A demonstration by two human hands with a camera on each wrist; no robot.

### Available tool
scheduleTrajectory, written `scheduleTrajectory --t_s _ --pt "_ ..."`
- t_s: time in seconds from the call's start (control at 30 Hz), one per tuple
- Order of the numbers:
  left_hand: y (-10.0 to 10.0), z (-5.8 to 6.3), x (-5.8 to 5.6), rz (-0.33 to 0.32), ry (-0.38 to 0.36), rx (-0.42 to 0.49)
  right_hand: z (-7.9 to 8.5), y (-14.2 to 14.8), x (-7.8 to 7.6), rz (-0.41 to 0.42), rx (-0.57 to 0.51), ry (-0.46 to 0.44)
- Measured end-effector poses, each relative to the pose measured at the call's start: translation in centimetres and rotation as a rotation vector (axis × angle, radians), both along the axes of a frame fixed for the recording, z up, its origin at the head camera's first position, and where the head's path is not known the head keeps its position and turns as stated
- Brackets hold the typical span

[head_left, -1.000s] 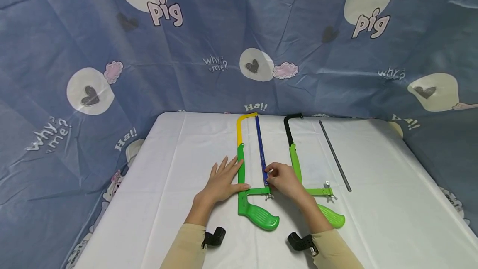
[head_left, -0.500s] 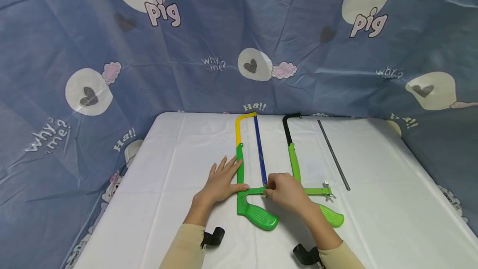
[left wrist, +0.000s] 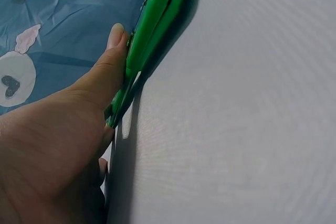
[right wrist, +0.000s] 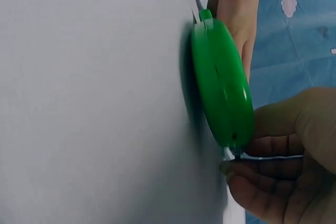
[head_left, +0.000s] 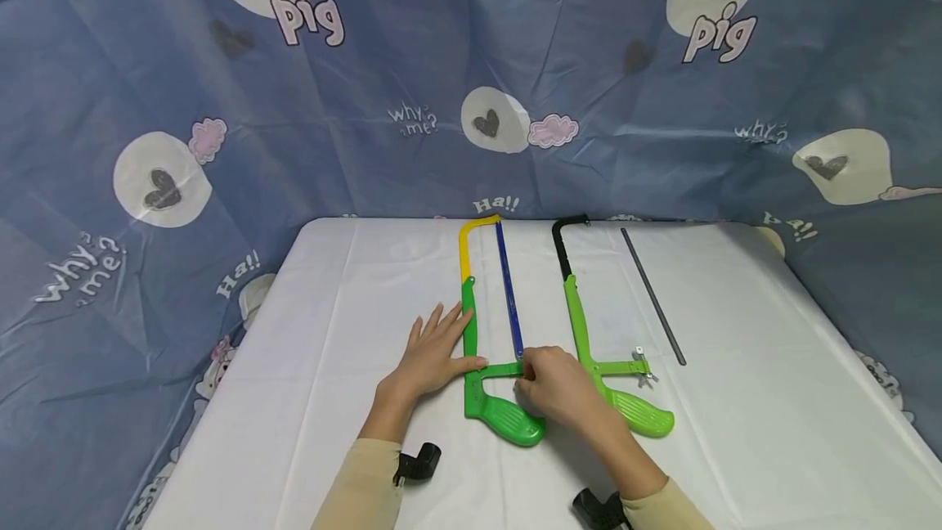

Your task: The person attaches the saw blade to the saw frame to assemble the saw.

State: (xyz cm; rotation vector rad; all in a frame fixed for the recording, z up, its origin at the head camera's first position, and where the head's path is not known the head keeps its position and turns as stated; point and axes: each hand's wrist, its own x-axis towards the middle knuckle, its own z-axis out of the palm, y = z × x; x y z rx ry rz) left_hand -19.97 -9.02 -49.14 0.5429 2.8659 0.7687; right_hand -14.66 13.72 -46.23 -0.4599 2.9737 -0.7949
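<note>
A green hacksaw [head_left: 469, 330] with a yellow front lies on the white table, its blue blade [head_left: 508, 285] running along the right side. My left hand [head_left: 432, 354] rests on its frame, fingers spread and thumb across the frame near the crossbar. At the crossbar's right end, the curled fingers of my right hand [head_left: 558, 384] pinch the wing nut [right wrist: 236, 155], which my hand covers in the head view. In the right wrist view the saw's green handle [right wrist: 223, 85] stands in front of my thumb and fingers.
To the right lies a second hacksaw [head_left: 577, 317], light green with a black front and no blade fitted. A thin dark grey strip [head_left: 653, 297] lies farther right. A blue printed cloth [head_left: 353, 105] hangs behind the table [head_left: 751, 432].
My right hand has moved from the blade's near end down to the wing nut at the crossbar's end. My left hand stays on the frame. The head view has shifted slightly.
</note>
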Motion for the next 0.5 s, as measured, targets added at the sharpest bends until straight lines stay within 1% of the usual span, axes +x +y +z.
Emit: scheduleTrajectory --t_s 0.13,0.3,0.5 --pt "0.00 0.03 0.01 -0.005 0.001 -0.007 0.02 -0.35 0.30 -0.009 0.014 0.024" --pt "-0.09 -0.08 -0.01 -0.001 0.011 -0.012 -0.15 -0.75 0.31 -0.035 0.037 0.065" --pt "-0.10 -0.01 0.06 0.000 0.011 -0.003 -0.60 -1.06 0.34 -0.031 0.079 0.127"
